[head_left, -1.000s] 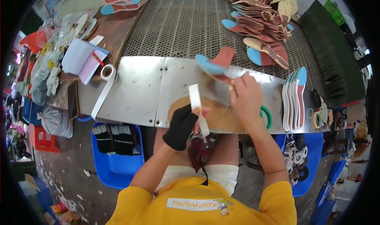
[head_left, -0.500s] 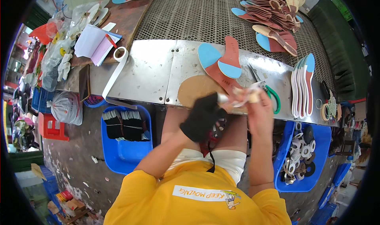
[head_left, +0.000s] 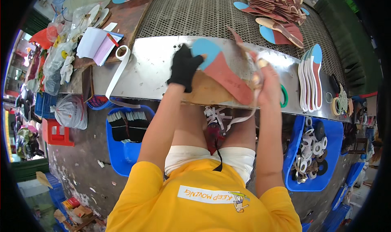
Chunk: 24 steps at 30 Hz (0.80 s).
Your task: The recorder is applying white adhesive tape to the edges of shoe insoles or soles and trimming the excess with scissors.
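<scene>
At mid-frame, the left hand (head_left: 183, 69) is now touching an insole (head_left: 223, 67), grip unclear; the right hand (head_left: 269, 84) is pinching a strip (head_left: 243, 119), work apparently turning insoleward.

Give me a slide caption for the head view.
Black-gloved left hand at a blue-and-red shoe insole over a silvery metal bench; bare right hand with a dangling white strip.

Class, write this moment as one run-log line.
left hand: gloved, at blue end of blue-and-red insole | right hand: bare, blurred, holding pale strip | bench: white tape left, insole row right
</scene>
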Each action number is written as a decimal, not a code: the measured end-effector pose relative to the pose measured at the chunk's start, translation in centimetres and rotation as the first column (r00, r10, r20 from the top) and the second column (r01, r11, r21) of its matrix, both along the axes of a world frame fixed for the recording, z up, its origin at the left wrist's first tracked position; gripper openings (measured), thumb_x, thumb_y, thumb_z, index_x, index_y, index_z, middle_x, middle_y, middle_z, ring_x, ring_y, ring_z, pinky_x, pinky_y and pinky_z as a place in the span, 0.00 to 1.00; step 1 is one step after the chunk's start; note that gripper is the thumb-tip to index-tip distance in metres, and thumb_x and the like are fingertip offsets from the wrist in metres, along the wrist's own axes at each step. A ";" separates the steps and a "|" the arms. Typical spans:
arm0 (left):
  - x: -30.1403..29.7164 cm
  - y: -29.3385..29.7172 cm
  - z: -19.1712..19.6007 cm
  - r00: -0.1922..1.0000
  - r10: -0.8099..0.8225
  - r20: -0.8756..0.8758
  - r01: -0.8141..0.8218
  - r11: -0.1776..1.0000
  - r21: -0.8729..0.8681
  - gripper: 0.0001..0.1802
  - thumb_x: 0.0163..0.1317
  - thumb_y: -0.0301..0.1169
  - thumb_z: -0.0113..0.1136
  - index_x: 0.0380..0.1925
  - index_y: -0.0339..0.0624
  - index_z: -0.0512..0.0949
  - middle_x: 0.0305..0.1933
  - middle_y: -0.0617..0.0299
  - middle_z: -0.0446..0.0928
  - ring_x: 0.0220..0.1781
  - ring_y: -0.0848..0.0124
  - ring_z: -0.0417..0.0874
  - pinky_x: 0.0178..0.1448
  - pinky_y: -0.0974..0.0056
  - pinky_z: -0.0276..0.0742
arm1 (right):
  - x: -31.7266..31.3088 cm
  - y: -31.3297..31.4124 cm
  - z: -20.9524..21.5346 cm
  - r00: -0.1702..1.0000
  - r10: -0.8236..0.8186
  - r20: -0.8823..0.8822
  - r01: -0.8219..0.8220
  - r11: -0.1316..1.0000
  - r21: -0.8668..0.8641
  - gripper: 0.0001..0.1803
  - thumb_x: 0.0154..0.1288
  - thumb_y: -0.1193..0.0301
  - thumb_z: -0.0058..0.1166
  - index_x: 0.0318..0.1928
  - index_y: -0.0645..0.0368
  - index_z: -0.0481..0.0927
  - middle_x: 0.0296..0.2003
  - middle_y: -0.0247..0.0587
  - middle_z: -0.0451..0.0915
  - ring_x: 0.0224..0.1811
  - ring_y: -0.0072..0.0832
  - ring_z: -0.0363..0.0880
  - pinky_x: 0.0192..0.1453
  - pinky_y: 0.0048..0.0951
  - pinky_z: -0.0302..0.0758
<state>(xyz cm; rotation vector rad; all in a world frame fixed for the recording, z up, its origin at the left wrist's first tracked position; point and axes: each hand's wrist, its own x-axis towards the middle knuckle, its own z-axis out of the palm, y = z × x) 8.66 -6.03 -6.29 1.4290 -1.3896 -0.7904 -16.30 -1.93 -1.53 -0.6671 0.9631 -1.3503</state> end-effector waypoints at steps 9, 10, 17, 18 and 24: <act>0.9 9.7 3.6 0.790 0.114 -0.602 -0.174 0.984 -0.042 0.16 0.55 0.22 0.66 0.45 0.37 0.80 0.39 0.62 0.83 0.38 0.78 0.80 0.43 0.70 0.75 | 1.1 6.6 2.1 0.665 0.336 -0.667 -0.471 0.882 -0.025 0.09 0.59 0.74 0.55 0.39 0.64 0.82 0.44 0.43 0.81 0.39 0.28 0.80 0.43 0.23 0.73; 0.0 10.0 3.4 0.800 0.110 -0.590 -0.159 0.987 -0.031 0.16 0.55 0.23 0.66 0.46 0.37 0.79 0.40 0.63 0.82 0.40 0.77 0.79 0.44 0.69 0.75 | 1.0 6.4 1.6 0.546 0.177 -0.818 -0.490 0.860 -0.141 0.09 0.57 0.75 0.56 0.39 0.64 0.82 0.43 0.44 0.80 0.40 0.32 0.80 0.44 0.26 0.73; -0.1 7.9 6.1 0.992 -0.016 -0.122 -0.030 0.931 -0.365 0.22 0.50 0.24 0.68 0.48 0.42 0.79 0.41 0.59 0.82 0.42 0.71 0.81 0.46 0.65 0.76 | 0.3 5.9 -0.7 0.372 -0.122 -0.920 -0.462 0.835 -0.298 0.08 0.54 0.79 0.56 0.37 0.64 0.81 0.40 0.45 0.79 0.39 0.43 0.78 0.44 0.32 0.73; 0.2 7.1 6.1 0.973 -0.059 0.223 0.134 0.931 -0.339 0.21 0.50 0.24 0.68 0.47 0.44 0.79 0.38 0.59 0.81 0.42 0.69 0.81 0.45 0.65 0.76 | 0.1 6.1 -1.4 0.356 -0.177 -0.918 -0.454 0.826 -0.335 0.08 0.54 0.79 0.56 0.37 0.64 0.81 0.40 0.43 0.79 0.39 0.40 0.79 0.44 0.31 0.73; 0.6 7.3 3.6 0.927 -0.114 0.357 0.190 0.964 -0.185 0.14 0.52 0.23 0.65 0.41 0.43 0.82 0.32 0.60 0.79 0.35 0.69 0.81 0.42 0.67 0.77 | 0.3 6.4 0.3 0.744 -0.078 -0.664 -0.109 0.965 -0.236 0.08 0.62 0.77 0.54 0.42 0.63 0.82 0.37 0.33 0.82 0.32 0.16 0.76 0.39 0.18 0.71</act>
